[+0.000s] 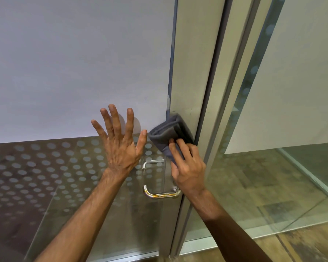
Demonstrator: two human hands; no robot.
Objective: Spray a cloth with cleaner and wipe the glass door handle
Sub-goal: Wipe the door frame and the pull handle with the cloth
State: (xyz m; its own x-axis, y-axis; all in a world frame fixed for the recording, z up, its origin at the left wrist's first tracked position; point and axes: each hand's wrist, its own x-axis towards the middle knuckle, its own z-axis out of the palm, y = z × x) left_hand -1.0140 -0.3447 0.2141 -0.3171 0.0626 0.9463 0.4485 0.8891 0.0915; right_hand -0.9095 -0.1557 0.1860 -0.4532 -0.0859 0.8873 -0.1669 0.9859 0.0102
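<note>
A folded grey cloth (168, 132) is pressed against the glass door's edge, just above the handle. My right hand (187, 165) grips the cloth from below. The chrome door handle (160, 194) is a D-shaped bar with orange rust stains on its lower bend; its upper part is partly hidden behind my hands. My left hand (119, 142) is spread flat with fingers apart against the glass door (83, 72), left of the cloth, holding nothing. No spray bottle is in view.
The door's upper pane is frosted white, with a band of frosted dots (45, 167) lower down. A metal door frame (208, 91) runs upright to the right of the cloth. A further glass panel (273, 167) and a patterned floor lie to the right.
</note>
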